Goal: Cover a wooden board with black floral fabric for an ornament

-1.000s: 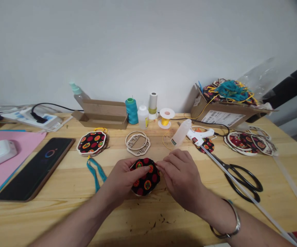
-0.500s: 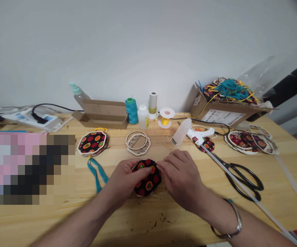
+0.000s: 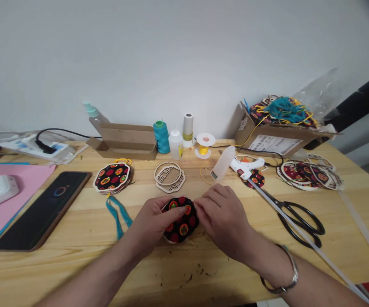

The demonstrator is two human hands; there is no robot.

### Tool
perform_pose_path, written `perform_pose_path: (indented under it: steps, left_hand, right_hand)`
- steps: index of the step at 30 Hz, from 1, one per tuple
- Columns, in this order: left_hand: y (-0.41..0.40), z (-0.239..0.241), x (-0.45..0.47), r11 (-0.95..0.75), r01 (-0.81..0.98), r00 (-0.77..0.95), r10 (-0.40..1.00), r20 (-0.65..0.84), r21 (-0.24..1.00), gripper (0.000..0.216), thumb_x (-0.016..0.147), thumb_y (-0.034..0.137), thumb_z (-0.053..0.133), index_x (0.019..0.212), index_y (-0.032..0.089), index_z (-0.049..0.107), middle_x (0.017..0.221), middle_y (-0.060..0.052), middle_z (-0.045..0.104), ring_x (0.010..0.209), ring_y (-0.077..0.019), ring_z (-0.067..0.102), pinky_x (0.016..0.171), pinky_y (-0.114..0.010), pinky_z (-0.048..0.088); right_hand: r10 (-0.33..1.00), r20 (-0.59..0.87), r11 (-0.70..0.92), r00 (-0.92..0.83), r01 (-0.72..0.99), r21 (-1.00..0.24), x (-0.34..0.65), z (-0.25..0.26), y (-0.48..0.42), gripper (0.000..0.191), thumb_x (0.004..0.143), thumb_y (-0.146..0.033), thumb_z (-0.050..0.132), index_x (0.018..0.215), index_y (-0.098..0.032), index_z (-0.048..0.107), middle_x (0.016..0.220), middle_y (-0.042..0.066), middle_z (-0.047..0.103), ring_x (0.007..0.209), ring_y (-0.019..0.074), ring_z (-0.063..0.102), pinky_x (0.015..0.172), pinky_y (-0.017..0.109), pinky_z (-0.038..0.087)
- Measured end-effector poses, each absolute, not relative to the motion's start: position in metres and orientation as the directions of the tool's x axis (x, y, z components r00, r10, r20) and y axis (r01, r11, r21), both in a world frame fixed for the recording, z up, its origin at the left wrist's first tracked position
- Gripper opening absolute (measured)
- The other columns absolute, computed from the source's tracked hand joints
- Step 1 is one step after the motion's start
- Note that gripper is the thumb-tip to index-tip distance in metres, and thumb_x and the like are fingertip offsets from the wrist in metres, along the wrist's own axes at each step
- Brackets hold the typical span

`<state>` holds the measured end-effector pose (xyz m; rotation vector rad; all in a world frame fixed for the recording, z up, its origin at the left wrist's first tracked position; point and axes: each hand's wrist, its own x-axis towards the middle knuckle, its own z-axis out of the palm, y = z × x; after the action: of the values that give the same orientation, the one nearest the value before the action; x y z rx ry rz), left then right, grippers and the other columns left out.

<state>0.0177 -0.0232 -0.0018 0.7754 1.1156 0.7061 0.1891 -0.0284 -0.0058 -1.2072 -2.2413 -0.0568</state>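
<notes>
A round piece covered in black cloth with red and orange dots (image 3: 181,221) lies on the wooden table (image 3: 75,221) in front of me. My left hand (image 3: 150,224) grips its left side, thumb pressed on top. My right hand (image 3: 224,217) pinches its right edge with closed fingers; a metal bangle sits on that wrist. Just behind the piece lie wooden lattice rings (image 3: 169,176). A stack of finished cloth-covered pieces (image 3: 111,178) with a yellow cord lies to the left, a teal ribbon (image 3: 117,213) below it.
Black scissors (image 3: 294,217), a white glue gun (image 3: 246,164) and a plastic bottle (image 3: 222,164) lie to the right. Thread spools (image 3: 161,136), cardboard boxes (image 3: 125,140), more cloth pieces (image 3: 306,175), a phone (image 3: 42,209), pink paper and a power strip surround the work spot.
Both hands stay on the cloth-covered piece with only slight finger shifts. The view has drifted a little.
</notes>
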Motion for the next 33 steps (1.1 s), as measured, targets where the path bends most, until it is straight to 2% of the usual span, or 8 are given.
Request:
perform_pose_path:
  steps: [5,9,17,24,33]
  left_hand:
    - [-0.0231,-0.0005,0.0171,0.618,-0.096,0.263,0.771,-0.579,0.78,0.025,0.064,0.03,0.073,0.085,0.017,0.068,0.071,-0.003,0.072,0.063,-0.0181,0.065,0.057,-0.026,0.049]
    - [-0.0257,-0.0036,0.0162,0.596,-0.043,0.292,0.775,-0.56,0.802,0.022,0.065,0.031,0.072,0.083,0.018,0.068,0.071,-0.002,0.072,0.061,-0.0168,0.064,0.054,-0.024,0.048]
    - [-0.026,-0.0044,0.0183,0.518,-0.006,0.403,0.784,-0.472,0.855,0.015,0.069,0.025,0.068,0.081,0.015,0.069,0.07,-0.001,0.071,0.063,-0.0138,0.062,0.059,-0.022,0.046]
    - [-0.0285,-0.0013,0.0223,0.487,0.006,0.43,0.787,-0.442,0.873,0.015,0.07,0.026,0.067,0.08,0.016,0.07,0.07,-0.001,0.07,0.065,-0.0158,0.061,0.063,-0.024,0.045]
    - [-0.0287,-0.0014,0.021,0.472,0.014,0.443,0.787,-0.429,0.881,0.012,0.071,0.024,0.066,0.078,0.016,0.07,0.068,0.001,0.068,0.064,-0.0134,0.059,0.062,-0.022,0.044]
  right_hand:
    - [0.808,0.493,0.516,-0.324,0.792,-0.325,0.197,-0.0058,-0.0218,0.019,0.083,-0.015,0.05,0.07,-0.014,0.063,0.067,0.006,0.061,0.07,0.0172,0.049,0.066,0.032,0.038]
    - [0.773,0.541,0.581,-0.331,0.712,-0.394,0.196,-0.0052,-0.023,0.016,0.085,-0.015,0.05,0.076,-0.014,0.064,0.07,0.005,0.063,0.071,0.0166,0.049,0.067,0.032,0.04]
    - [0.673,0.6,0.689,-0.432,0.661,-0.296,0.1912,-0.0079,-0.0264,0.011,0.085,-0.017,0.052,0.085,-0.014,0.063,0.076,0.005,0.064,0.076,0.0174,0.049,0.07,0.035,0.039]
    - [0.697,0.507,0.689,-0.506,0.669,-0.279,0.1909,-0.0127,-0.0303,0.015,0.087,-0.019,0.048,0.087,-0.016,0.063,0.077,0.004,0.061,0.079,0.0176,0.047,0.072,0.035,0.036]
    - [0.701,0.466,0.693,-0.54,0.67,-0.266,0.1919,-0.0117,-0.0306,0.015,0.087,-0.017,0.046,0.088,-0.015,0.062,0.078,0.005,0.06,0.08,0.0187,0.046,0.072,0.035,0.035]
